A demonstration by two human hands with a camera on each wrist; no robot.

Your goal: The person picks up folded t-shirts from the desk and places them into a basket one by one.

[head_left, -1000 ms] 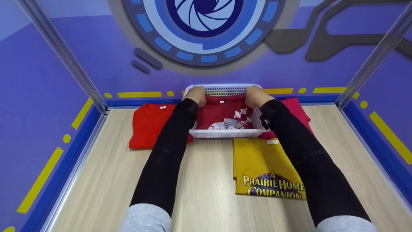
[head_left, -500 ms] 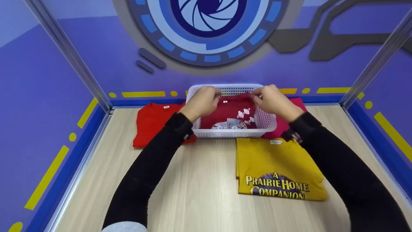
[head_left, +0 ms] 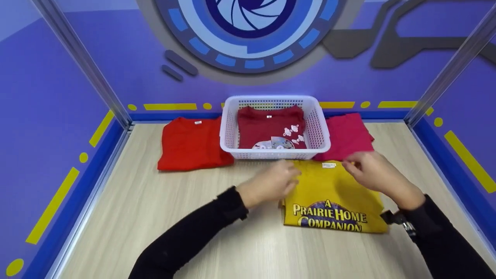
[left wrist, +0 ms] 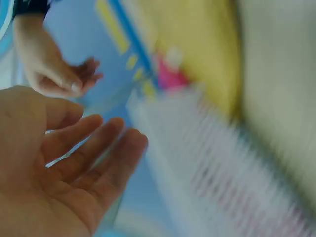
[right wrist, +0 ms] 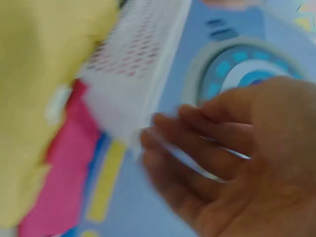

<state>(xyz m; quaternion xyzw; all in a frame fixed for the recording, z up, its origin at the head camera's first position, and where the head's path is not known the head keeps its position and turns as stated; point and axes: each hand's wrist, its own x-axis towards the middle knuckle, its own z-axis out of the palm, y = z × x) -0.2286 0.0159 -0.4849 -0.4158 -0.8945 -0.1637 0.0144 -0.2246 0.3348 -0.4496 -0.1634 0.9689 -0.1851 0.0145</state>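
Note:
A yellow folded T-shirt (head_left: 329,197) with "A Prairie Home Companion" lettering lies on the table, front right of the middle. Over its left edge hovers my left hand (head_left: 273,182), its fingers loosely bent around nothing in the left wrist view. My right hand (head_left: 378,174) is above the shirt's upper right corner, also holding nothing, fingers relaxed in the right wrist view. Behind them stands a white plastic basket (head_left: 275,154), seen blurred in both wrist views. Inside it lies a dark red folded shirt (head_left: 259,130) with white printed figures.
A bright red folded shirt (head_left: 190,145) lies left of the basket, close against it. On the basket's right is a pink folded shirt (head_left: 347,135), bordering the yellow one. Printed panels (head_left: 128,69) wall the wooden table (head_left: 151,217) at the back and both sides.
Both hands have come out of the basket and back toward me, over the yellow T-shirt. The dark red shirt has stayed in the basket; the other shirts have not moved.

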